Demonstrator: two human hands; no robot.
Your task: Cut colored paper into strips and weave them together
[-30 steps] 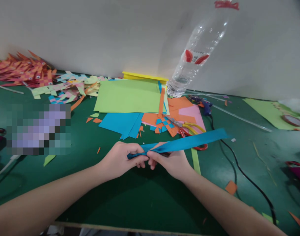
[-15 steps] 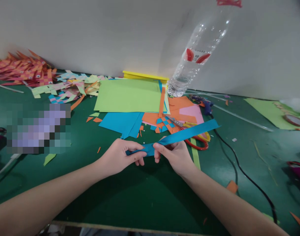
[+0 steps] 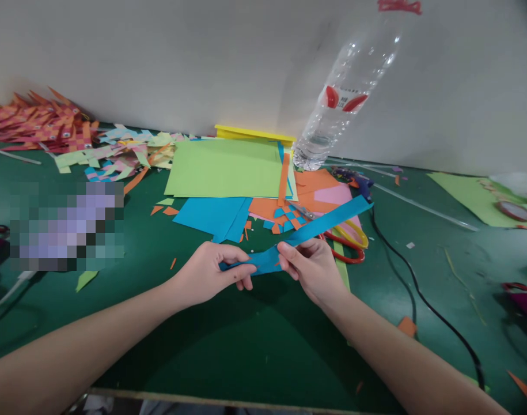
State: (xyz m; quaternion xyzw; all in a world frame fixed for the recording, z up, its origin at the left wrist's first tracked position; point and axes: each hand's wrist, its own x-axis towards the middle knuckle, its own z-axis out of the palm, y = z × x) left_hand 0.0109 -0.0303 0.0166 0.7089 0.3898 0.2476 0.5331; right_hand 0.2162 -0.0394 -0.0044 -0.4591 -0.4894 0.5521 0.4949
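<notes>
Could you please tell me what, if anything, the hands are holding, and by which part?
A blue paper strip: the left hand pinches it near its left end, the right hand partway along.

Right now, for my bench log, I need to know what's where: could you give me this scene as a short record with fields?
Left hand: left hand pinches the left end of the blue strip
Right hand: right hand pinches the same strip farther along, apart from the left
Strip: its free end points away to the right
Scissors: scissors on the table, partly hidden behind the strip
Paper: green sheet atop other sheets
Bottle: clear bottle, right of the green sheet
</notes>
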